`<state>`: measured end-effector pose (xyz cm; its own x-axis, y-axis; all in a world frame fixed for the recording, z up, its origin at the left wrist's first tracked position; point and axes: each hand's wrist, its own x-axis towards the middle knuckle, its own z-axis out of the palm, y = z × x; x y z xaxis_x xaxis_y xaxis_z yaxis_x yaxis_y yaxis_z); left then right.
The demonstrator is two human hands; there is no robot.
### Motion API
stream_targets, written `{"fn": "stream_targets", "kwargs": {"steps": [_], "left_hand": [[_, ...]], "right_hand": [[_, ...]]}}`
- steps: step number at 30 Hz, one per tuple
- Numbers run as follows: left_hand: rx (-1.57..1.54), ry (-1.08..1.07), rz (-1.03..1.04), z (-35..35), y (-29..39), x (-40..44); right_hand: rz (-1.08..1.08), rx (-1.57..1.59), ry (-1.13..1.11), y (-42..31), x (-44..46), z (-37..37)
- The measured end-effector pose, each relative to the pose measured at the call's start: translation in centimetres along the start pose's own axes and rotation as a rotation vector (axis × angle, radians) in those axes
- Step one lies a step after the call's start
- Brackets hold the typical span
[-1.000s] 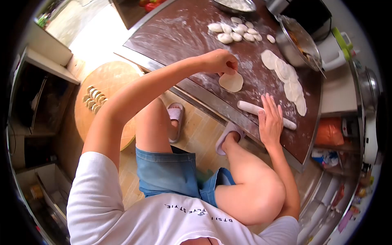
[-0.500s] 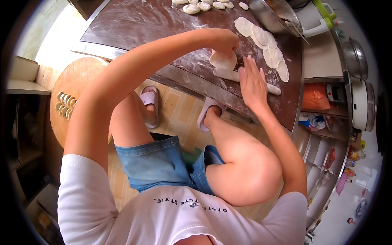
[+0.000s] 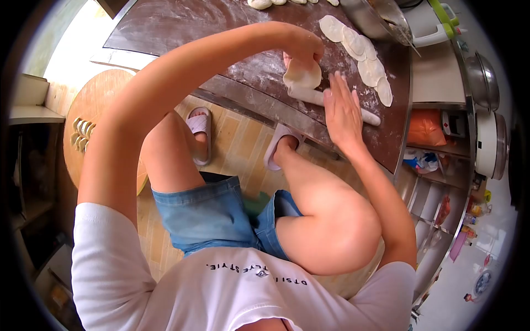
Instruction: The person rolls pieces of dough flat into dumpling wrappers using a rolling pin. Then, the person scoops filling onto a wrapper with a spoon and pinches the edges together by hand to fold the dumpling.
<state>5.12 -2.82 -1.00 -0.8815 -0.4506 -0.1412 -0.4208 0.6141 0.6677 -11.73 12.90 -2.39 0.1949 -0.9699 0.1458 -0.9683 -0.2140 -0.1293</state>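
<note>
My left hand (image 3: pixel 305 48) is closed on the far edge of a round dough wrapper (image 3: pixel 303 76) on the floured brown table (image 3: pixel 248 71). Its thumb is largely hidden. The wrapper's near edge meets a pale rolling pin (image 3: pixel 306 95). My right hand (image 3: pixel 343 113) lies flat across the pin, fingers stretched out, palm down. Beyond it, a row of overlapping flat wrappers (image 3: pixel 369 67) runs along the table's right side. Several small dough pieces (image 3: pixel 262 4) sit at the far edge of view.
A metal bowl (image 3: pixel 381 25) with a utensil stands at the far right of the table. At left, a round wooden board (image 3: pixel 105 91) carries several folded dumplings (image 3: pixel 83 129). Shelves (image 3: pixel 436 140) with bags line the right. My bent knee (image 3: pixel 342 231) is below the table edge.
The view has shifted slightly, with the far dough pieces moving up toward the frame's edge. More of the wrapper shows beneath my left hand. My right hand stays on the rolling pin.
</note>
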Motion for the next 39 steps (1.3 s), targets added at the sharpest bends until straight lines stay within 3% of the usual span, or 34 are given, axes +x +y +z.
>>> {"fn": "stream_targets", "kwargs": {"steps": [2, 5, 9, 13, 16, 19, 20, 23, 26, 31, 35, 39], "left_hand": [[0.003, 0.007, 0.015, 0.5, 0.0, -0.1], [0.364, 0.007, -0.013, -0.2, 1.0, 0.9], [0.07, -0.106, -0.012, -0.4, 0.7, 0.5], [-0.09, 0.027, -0.008, 0.2, -0.2, 0.1], [0.086, -0.037, 0.015, -0.7, 0.8, 0.0], [0.239, 0.003, 0.012, -0.8, 1.4, 0.3], [0.226, 0.013, 0.09, -0.4, 0.5, 1.0], [0.051, -0.03, -0.019, -0.2, 1.2, 0.3], [-0.027, -0.015, -0.007, 0.0, 0.7, 0.2], [0.258, -0.011, 0.038, -0.7, 0.8, 0.9], [0.196, -0.106, 0.008, -0.3, 0.7, 1.1], [0.055, -0.061, 0.03, 0.0, -0.2, 0.5]], "right_hand": [[0.07, 0.004, 0.047, 1.0, 4.3, 1.3], [0.13, -0.033, 0.063, 1.4, 7.4, 1.6], [0.031, 0.015, -0.039, -0.4, 1.1, -0.2], [-0.036, -0.018, 0.021, 0.0, 0.4, 0.1], [0.106, -0.019, 0.08, 1.8, 7.6, 1.5], [0.131, -0.016, 0.049, 1.9, 8.2, 1.6], [0.059, -0.029, 0.033, 1.9, 5.9, 1.6], [-0.009, 0.012, -0.061, -0.4, -0.7, -0.8], [-0.013, -0.012, 0.007, 0.1, 0.7, 0.0], [0.102, -0.059, 0.093, 2.1, 8.4, 1.7], [-0.008, -0.022, -0.06, -0.2, 0.0, -0.7], [-0.022, 0.062, 0.015, 0.5, 2.0, 0.2]]}}
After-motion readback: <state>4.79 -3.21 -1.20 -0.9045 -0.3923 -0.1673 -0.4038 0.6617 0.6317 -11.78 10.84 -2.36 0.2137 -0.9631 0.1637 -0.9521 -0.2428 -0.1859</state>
